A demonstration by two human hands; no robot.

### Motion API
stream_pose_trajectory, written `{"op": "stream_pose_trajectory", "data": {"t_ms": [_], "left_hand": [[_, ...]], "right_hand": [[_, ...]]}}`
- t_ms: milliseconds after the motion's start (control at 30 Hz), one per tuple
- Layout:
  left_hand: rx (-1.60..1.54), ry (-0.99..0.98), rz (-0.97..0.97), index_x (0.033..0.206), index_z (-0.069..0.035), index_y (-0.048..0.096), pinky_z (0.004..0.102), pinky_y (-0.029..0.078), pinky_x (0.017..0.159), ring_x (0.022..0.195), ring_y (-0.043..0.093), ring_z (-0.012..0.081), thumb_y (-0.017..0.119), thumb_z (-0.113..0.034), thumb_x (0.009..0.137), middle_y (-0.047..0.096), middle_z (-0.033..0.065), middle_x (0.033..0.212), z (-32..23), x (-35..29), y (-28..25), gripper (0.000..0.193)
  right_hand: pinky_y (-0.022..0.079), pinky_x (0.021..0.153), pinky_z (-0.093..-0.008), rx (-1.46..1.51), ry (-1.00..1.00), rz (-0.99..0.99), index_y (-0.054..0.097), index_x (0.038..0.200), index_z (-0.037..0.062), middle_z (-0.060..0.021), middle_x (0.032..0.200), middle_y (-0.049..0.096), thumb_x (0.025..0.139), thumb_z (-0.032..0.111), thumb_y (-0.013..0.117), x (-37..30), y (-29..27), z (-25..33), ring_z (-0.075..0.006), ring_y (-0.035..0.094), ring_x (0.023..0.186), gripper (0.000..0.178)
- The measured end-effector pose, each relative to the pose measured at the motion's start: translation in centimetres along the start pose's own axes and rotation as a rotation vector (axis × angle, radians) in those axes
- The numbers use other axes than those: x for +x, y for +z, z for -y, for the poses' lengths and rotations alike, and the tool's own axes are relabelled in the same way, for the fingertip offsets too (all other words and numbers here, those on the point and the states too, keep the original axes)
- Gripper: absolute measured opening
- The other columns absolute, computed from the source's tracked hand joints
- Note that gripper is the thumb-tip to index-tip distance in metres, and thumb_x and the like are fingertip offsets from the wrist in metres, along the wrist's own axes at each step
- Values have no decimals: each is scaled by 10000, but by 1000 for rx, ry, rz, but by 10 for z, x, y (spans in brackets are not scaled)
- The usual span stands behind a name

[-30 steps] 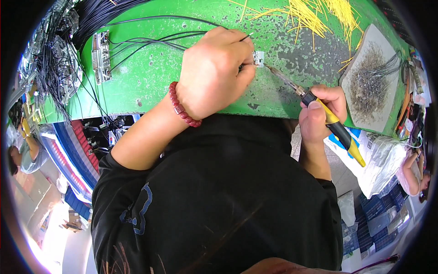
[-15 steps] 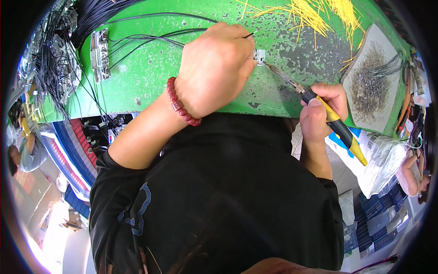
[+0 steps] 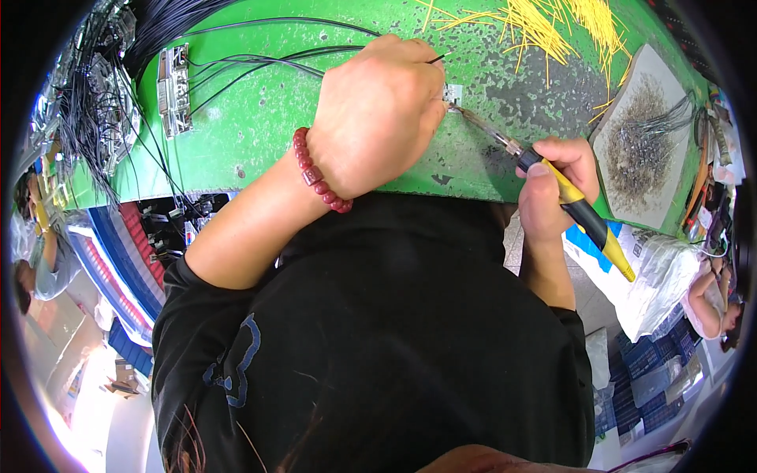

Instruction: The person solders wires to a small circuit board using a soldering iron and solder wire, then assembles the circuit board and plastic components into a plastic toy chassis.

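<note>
My left hand, with a red bead bracelet at its wrist, is closed on a black wire whose end pokes out past the fingers. Beside those fingertips lies a small silvery-white part, half hidden by the hand. A yellow and black soldering iron is gripped in my right hand. Its metal tip points up and left and reaches the lower edge of the small part, close to my left fingers. Whether tip and part touch is too small to tell.
Black wires and metal-cased parts lie at the left of the green bench. Thin yellow tubes or wires are strewn at the far right. A grey board with dark residue sits at right. Other people are at both edges.
My left hand has shifted slightly to the right and away from me. The iron's tip has moved a little left along the small part, nearer the left fingers.
</note>
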State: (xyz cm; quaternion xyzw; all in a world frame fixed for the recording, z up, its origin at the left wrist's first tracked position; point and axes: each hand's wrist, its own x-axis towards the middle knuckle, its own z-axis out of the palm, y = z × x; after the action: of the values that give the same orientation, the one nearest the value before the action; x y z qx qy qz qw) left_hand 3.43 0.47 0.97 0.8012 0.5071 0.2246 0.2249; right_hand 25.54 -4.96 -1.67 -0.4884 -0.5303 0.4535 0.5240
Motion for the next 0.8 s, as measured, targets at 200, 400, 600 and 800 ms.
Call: {"op": "stream_pose_trajectory", "data": {"t_ms": [200,400,600,800], "left_hand": [[-18,5,-5,751,-46,638,375,507,712,842,610,291,694,-68,728,655,72,898,1,-1,1,65],[-30,-7,-11,771,-44,640,380,509,711,842,609,299,679,-82,737,650,79,903,1,-1,2,63],[-38,3,-22,768,-53,645,393,511,697,831,606,297,672,-92,730,636,75,872,2,0,0,60],[-47,43,-22,758,-56,626,395,509,682,816,600,298,676,-93,720,623,75,839,5,0,0,73]], "right_hand": [[426,544,-229,36,-85,-127,516,959,-20,-85,717,537,834,198,622,3,8,5,-123,513,584,273],[484,546,-224,-8,88,69,557,1215,9,-105,861,693,893,62,649,28,21,25,-109,627,671,339],[510,630,-230,-206,-104,167,594,1168,92,-61,805,696,811,28,715,71,53,17,-93,636,697,382],[489,596,-220,-262,-147,158,602,1121,100,-15,711,654,783,-43,688,79,64,9,-63,594,635,377]]}}
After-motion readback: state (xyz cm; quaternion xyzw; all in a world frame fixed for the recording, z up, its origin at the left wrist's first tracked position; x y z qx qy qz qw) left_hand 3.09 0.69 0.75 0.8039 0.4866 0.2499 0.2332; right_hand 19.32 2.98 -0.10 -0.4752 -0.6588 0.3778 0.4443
